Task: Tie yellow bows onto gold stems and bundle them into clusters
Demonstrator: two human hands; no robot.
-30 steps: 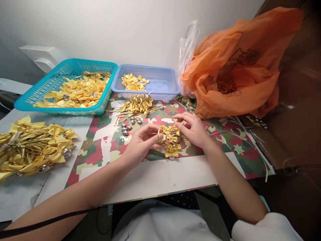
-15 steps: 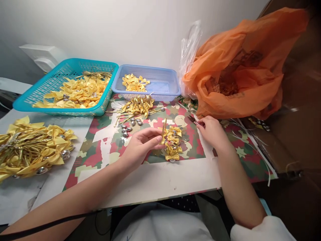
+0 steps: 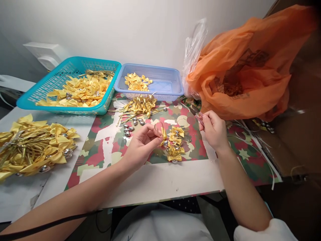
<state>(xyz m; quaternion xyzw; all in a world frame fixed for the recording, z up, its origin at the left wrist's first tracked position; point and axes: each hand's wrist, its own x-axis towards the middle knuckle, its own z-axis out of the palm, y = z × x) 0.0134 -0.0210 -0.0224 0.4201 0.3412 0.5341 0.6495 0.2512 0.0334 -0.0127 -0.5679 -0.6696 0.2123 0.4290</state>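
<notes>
My left hand (image 3: pixel 145 142) pinches a yellow ribbon bow (image 3: pixel 164 134) that has a silver bell and a looped tie above it. Just right of those fingers, finished-looking yellow bows with silver bells (image 3: pixel 176 142) lie in a short column on the patterned sheet. My right hand (image 3: pixel 213 129) is closed around small snips (image 3: pixel 200 117) with a pinkish handle; their dark tips point up and left, near the orange bag. Behind my left hand, loose silver bells (image 3: pixel 128 130) lie by a pile of yellow bows with gold ties (image 3: pixel 140 106).
A teal basket (image 3: pixel 57 108) and a blue basket (image 3: pixel 173 72) at the wall hold yellow bows. An orange plastic bag (image 3: pixel 250 43) stands back right. A large bundle of bows (image 3: pixel 57 134) lies at the left. White strips (image 3: pixel 265 160) hang near the right edge.
My right hand has turned and lifted slightly with the snips. The bow in my left fingers has tilted, its upright gold tie now showing as a loop. The view has shifted slightly.
</notes>
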